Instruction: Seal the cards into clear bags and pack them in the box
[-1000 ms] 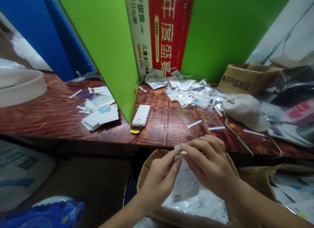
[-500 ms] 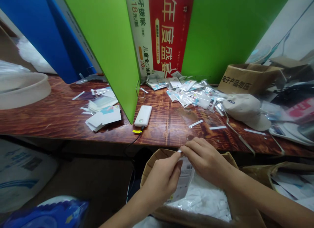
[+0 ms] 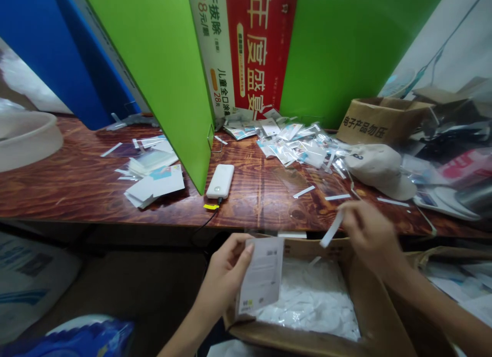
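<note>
My left hand (image 3: 226,275) pinches the top corner of a small clear packet with a white card (image 3: 261,275) inside, held over the near left corner of an open cardboard box (image 3: 369,316) full of white packets (image 3: 311,300). My right hand (image 3: 369,234) is off to the right above the box's far edge, fingers closed on a narrow white strip (image 3: 332,229) that hangs down to the left.
A wooden desk (image 3: 77,187) carries a white power bank (image 3: 220,181) with a cable, loose cards (image 3: 156,182), a heap of clear packets (image 3: 295,146), a beige cap (image 3: 378,170), a brown carton (image 3: 380,121) and scattered white strips. Green dividers (image 3: 165,75) stand behind.
My hands have come apart. The right hand pulled a white strip off the packet's top and swung right, while the left hand kept the packet.
</note>
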The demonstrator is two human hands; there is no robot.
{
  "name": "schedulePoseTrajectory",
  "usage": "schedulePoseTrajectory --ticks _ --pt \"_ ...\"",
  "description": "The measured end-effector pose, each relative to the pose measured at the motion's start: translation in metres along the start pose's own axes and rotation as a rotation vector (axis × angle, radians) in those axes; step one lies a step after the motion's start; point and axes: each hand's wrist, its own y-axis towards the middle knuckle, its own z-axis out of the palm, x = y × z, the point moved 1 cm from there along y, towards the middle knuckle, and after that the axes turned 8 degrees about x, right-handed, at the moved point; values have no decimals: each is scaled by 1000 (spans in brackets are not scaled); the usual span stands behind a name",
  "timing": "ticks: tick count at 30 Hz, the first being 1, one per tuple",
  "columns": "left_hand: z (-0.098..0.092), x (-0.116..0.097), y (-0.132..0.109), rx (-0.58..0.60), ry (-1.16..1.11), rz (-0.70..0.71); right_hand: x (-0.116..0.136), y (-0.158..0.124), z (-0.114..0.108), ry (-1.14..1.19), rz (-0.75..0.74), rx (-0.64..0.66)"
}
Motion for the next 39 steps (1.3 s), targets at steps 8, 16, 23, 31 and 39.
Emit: schedulePoseTrajectory --ticks 8,16,23,31,39 --pt "-7 -7 -8 60 -322 -155 20 -42 32 309 -13 639" --pt "11 -19 -14 109 -596 -269 52 -9 23 1328 564 479" --pt "4 -15 -23 278 -632 -262 51 -14 0 1395 513 586" --pt "9 -23 -16 435 -582 -106 47 -23 -14 1315 514 603" --pt "55 1 -23 584 -597 -64 43 -30 -25 817 378 395"
